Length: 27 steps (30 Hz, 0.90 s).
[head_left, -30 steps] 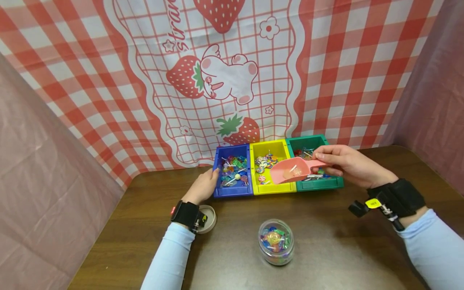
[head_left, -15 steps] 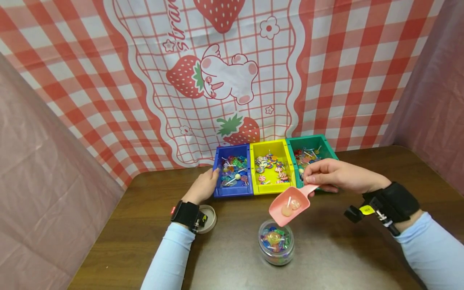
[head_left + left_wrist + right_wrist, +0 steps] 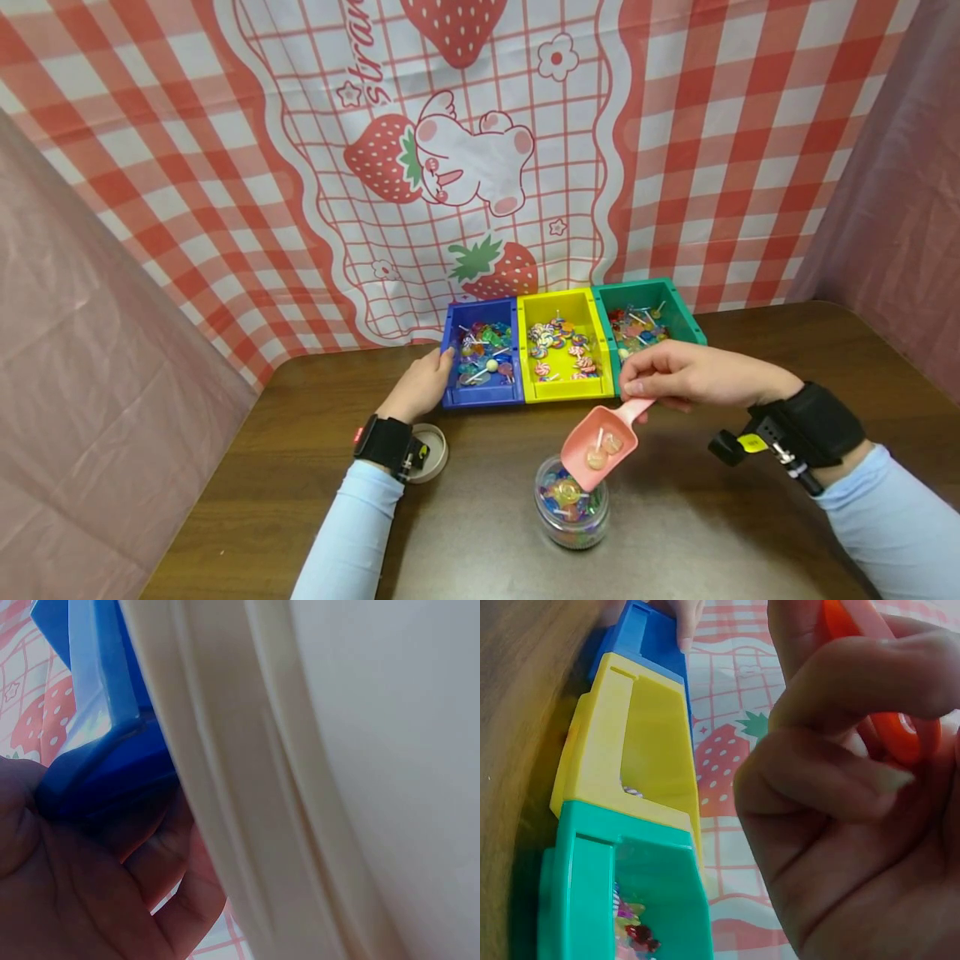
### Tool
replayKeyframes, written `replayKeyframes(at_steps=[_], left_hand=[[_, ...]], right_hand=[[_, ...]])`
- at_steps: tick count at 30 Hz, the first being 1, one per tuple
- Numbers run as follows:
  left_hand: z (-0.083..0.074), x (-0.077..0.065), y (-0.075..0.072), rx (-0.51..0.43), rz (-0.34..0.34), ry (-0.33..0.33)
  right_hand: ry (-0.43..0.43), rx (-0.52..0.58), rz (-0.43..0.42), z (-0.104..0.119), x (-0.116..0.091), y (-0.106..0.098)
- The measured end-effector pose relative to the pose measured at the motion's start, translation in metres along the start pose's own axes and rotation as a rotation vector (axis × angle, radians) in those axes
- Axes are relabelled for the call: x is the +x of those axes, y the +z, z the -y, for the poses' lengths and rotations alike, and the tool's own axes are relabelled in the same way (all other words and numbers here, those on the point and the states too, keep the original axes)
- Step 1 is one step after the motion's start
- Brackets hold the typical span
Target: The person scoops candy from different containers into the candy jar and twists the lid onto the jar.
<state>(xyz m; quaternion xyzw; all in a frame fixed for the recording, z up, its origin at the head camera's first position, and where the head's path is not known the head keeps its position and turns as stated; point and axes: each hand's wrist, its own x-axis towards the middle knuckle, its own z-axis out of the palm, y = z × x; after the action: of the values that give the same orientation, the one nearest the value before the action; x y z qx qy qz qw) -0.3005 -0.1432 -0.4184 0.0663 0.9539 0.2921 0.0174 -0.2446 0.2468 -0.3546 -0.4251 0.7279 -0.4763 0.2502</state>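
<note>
My right hand (image 3: 693, 375) pinches the handle of a pink scoop (image 3: 579, 440), which bears a few pale clear candy pieces. The scoop's front lip overlaps the rim of a clear jar (image 3: 573, 533) in the head view. Colourful candies fill the jar. On the other side, my left hand (image 3: 423, 385) grips the near left corner of a blue bin (image 3: 480, 398), its thumb and fingers around the edge in the left wrist view. The right wrist view shows the curled right fingers (image 3: 840, 780) around the scoop's handle, orange-red there.
A yellow bin (image 3: 566, 390) and a green bin (image 3: 633, 286) adjoin the blue one in a row, each with small candies. A pale round lid (image 3: 437, 457) lies beside the left wrist. A checked strawberry cloth (image 3: 720, 167) hangs behind the wooden table (image 3: 300, 433).
My right hand has carried the loaded scoop from over the yellow and green bins toward me, down to the jar. The scoop now points more downward. My left hand has stayed on the blue bin.
</note>
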Motion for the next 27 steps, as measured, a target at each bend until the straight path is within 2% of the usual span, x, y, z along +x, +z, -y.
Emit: replayKeyframes(at_steps=[7, 16, 27], left_hand=[[-0.001, 0.000, 0.000, -0.005, 0.004, -0.011], [0.001, 0.001, 0.001, -0.009, 0.011, -0.004], [0.001, 0.001, 0.000, -0.004, 0.009, -0.009]], right_hand=[[0.021, -0.097, -0.046, 0.013, -0.001, 0.007], [0.066, -0.171, -0.062, 0.025, -0.004, 0.012], [0.016, -0.308, -0.111, 0.035, -0.003, 0.015]])
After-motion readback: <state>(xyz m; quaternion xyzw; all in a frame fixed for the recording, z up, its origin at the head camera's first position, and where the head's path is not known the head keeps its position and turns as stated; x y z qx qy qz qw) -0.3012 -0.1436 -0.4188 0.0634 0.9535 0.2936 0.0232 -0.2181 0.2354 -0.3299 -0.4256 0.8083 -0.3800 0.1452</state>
